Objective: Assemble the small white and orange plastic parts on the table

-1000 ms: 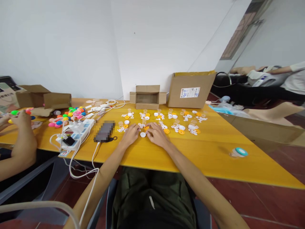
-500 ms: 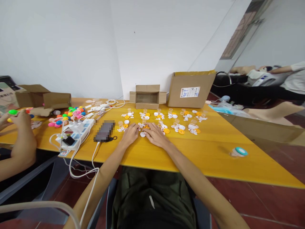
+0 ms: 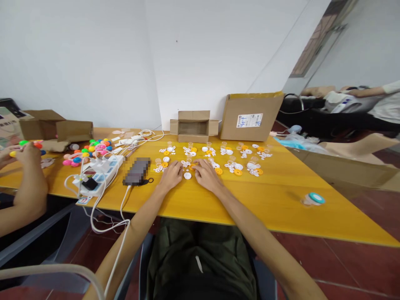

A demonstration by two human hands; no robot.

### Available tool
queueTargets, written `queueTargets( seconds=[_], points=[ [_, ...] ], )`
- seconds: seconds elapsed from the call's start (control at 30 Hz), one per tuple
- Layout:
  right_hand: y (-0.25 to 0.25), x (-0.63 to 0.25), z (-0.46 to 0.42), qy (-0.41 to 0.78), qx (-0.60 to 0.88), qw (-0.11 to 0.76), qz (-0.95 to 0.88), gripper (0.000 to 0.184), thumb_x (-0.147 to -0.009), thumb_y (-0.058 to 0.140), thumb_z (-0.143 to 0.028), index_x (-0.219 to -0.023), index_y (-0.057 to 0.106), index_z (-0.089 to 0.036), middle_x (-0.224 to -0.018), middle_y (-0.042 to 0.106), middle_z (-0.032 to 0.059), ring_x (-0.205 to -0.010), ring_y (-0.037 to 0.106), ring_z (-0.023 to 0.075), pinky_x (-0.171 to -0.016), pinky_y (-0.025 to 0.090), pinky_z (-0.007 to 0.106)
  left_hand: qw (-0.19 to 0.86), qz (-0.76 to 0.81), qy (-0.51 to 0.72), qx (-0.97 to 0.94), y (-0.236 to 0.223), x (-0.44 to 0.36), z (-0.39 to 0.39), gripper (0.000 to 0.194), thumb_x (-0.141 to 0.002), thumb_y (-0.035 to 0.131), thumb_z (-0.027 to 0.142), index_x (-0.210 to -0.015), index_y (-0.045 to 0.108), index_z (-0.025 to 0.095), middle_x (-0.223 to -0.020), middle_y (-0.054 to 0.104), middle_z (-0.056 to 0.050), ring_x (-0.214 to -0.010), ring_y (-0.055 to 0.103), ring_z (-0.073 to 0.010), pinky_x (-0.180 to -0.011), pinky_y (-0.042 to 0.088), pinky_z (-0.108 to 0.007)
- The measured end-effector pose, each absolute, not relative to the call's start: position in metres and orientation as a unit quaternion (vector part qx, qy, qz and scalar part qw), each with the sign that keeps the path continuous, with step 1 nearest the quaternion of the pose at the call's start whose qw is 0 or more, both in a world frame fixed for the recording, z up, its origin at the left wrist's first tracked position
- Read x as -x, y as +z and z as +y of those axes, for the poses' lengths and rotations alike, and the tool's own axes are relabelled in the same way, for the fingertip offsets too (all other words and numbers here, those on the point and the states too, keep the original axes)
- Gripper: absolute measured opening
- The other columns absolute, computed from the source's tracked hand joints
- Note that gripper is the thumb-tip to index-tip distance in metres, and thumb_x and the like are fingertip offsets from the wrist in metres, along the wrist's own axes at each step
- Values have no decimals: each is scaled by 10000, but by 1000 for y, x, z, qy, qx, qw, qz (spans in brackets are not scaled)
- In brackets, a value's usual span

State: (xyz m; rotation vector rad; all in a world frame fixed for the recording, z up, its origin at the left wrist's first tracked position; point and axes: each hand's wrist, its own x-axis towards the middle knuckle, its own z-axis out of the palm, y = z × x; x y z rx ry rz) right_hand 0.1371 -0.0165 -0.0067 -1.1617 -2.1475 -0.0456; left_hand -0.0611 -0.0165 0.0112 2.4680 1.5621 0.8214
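My left hand (image 3: 171, 176) rests on the wooden table, its slightly bent fingers pointing at a small cluster of white perforated plastic pieces (image 3: 185, 163). Across that cluster lies my right hand (image 3: 207, 175), palm down, with fingers stretched forward and thumb apart. Its fingertips are at an orange plastic wheel (image 3: 192, 166), partly covered by them; whether they touch it is unclear. Between the hands a white round disc (image 3: 187, 176) lies flat. Similar small groups sit in two rows, each with white pieces, an orange wheel (image 3: 238, 172) and a clear cup (image 3: 231, 159).
A small open carton (image 3: 193, 137) and a large cardboard box (image 3: 246, 125) stand behind. Leftward are a phone (image 3: 136, 171), a power strip (image 3: 109, 173) with cables and colourful balls (image 3: 100, 148). A teal-lidded jar (image 3: 315, 198) is right. Another person's hand (image 3: 28, 152) holds coloured balls.
My right thumb and fingers reached inward over the white disc, then drew back to the right, uncovering it. My left hand stays nearly still.
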Motion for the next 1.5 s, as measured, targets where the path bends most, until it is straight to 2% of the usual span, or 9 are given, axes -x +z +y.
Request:
queueTargets(
  seconds=[0.3, 0.57, 0.93, 1.27, 1.5],
  points=[
    [-12, -141, -12, -40, 464, 340, -817, 306, -866, 529, -96, -991, 759, -255, -1087, 687, 106, -1058, 593, 284, -965, 507, 467, 58, 502, 263, -822, 12, 61, -17, 139, -957, 518, 162, -957, 631, 243, -993, 655, -56, -979, 642, -225, -818, 517, -333],
    [-16, -139, -13, -61, 494, 326, -804, 272, -945, 505, -179, -1102, 712, -260, -1169, 657, 123, -1084, 542, 310, -946, 457, 485, 61, 482, 279, -828, 10, 62, -15, 133, -972, 520, 195, -982, 643, 244, -998, 650, -52, -983, 636, -217, -867, 526, -335],
    [-16, -137, -15, -70, 495, 311, -808, 221, -992, 498, -248, -1144, 657, -244, -1156, 635, 130, -1045, 532, 308, -899, 435, 453, 62, 411, 283, -864, 8, 64, -15, 266, -964, 449, 115, -1025, 677, 238, -1015, 632, -53, -991, 620, -200, -929, 523, -349],
    [-11, -135, -17, -52, 479, 304, -822, 228, -991, 512, -241, -1178, 642, -254, -1197, 640, 128, -1080, 538, 307, -950, 422, 463, 56, 398, 277, -873, 12, 62, -18, 336, -940, 435, 79, -1058, 694, 258, -1047, 636, -56, -1036, 618, -207, -951, 518, -345],
    [-8, -134, -19, -41, 470, 303, -828, 320, -955, 490, -146, -1209, 644, -265, -1238, 641, 124, -1104, 539, 312, -961, 425, 481, 52, 396, 269, -877, 12, 63, -18, 377, -920, 429, 60, -1070, 706, 266, -1062, 638, -56, -1054, 614, -211, -959, 512, -342]
  ],
)
